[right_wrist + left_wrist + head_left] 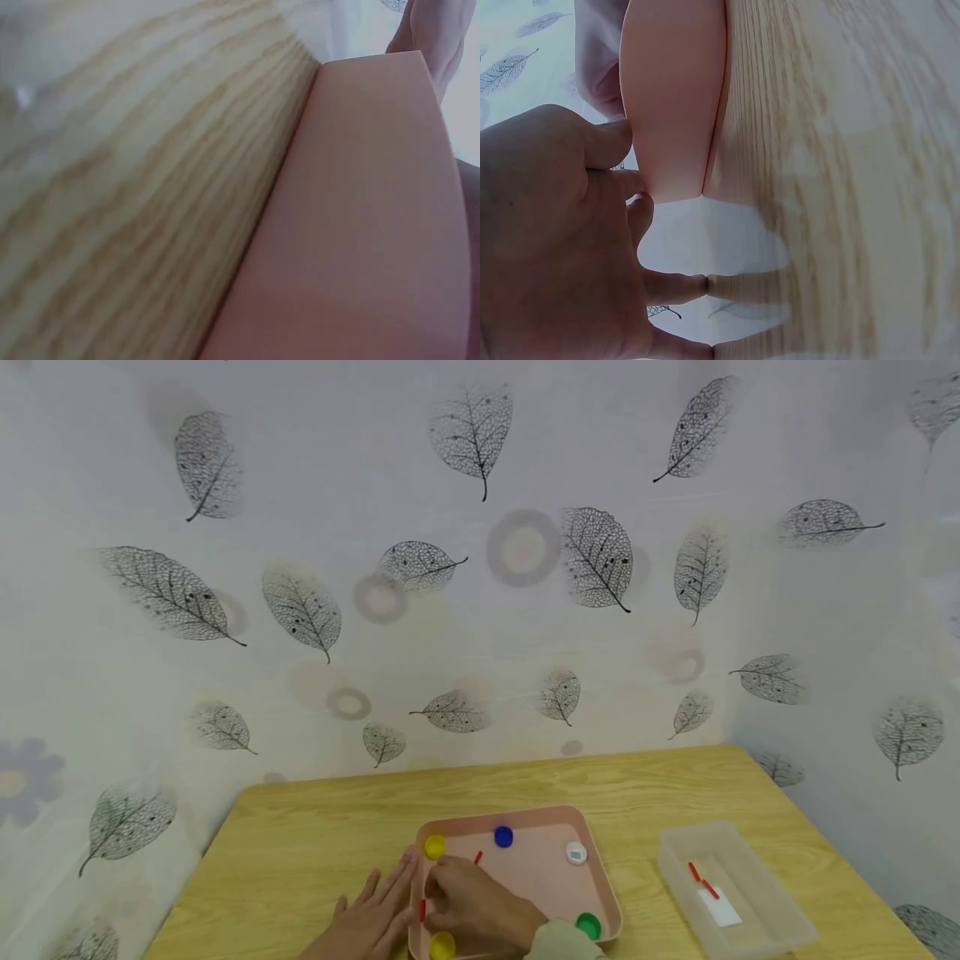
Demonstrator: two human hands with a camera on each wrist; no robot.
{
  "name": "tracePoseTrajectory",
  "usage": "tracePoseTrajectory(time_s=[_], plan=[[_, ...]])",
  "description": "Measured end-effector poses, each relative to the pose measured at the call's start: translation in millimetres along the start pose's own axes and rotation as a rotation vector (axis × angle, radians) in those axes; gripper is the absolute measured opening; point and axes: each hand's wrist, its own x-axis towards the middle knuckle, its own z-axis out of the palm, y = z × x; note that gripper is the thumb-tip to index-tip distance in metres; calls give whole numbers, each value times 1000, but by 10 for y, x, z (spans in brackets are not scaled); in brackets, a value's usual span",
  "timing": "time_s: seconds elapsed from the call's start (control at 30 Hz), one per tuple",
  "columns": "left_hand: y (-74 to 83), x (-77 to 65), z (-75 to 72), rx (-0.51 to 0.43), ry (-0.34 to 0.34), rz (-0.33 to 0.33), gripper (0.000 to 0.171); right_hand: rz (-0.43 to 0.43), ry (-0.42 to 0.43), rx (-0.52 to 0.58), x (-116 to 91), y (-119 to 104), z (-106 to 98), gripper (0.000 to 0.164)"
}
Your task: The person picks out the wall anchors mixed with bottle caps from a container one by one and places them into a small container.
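Note:
My left hand (367,920) lies with fingers extended along the left side of a pink tray (536,893). In the left wrist view, the thumb and nearest fingers of the left hand (562,232) are at the tray's outer wall (675,90), the other fingertips down on the wooden table. My right hand (480,902) reaches into the tray with bent fingers, thumb and fingertips close to a short red stick (422,911) by the left wall. I cannot tell whether they pinch it. Another red stick (477,857) shows just behind that hand.
Bottle-cap-like discs sit around the tray: yellow (435,847), blue (503,837), white (576,853), green (588,926), and a second yellow one (442,945). To the right, a translucent box (776,902) holds red sticks (703,882) and a white card (720,907). A leaf-patterned wall covering rises behind.

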Motion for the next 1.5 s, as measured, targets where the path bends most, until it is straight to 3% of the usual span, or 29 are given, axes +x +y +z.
tracePoseTrajectory(time_s=[0.13,0.27,0.37,0.53,0.63,0.77,0.87,1.1,1.17,1.4,1.5], plan=[[-39,-59,6,96,22,128,81,-36,-13,50,40,20,20,12],[-99,-113,30,262,102,292,99,-92,-6,41,67,28,39,12],[-123,-122,37,287,129,337,98,-100,-6,64,72,23,47,12],[-103,-129,20,235,100,297,95,-98,-1,113,46,-2,33,14],[-57,-139,4,217,75,234,94,-89,20,72,9,-21,-11,20],[-10,-77,-12,72,29,77,76,-64,42,85,-53,-30,-70,30],[-12,-16,-11,-28,14,3,63,-56,65,73,-94,-22,-94,24],[-44,-26,16,17,35,37,62,6,123,3,-207,36,-124,11],[-49,-17,18,14,35,38,62,-10,134,-42,-245,50,-129,8],[-51,30,21,-6,22,12,65,24,167,193,-475,82,-216,7],[-45,28,28,-15,16,-13,65,34,204,212,-609,96,-270,12]])
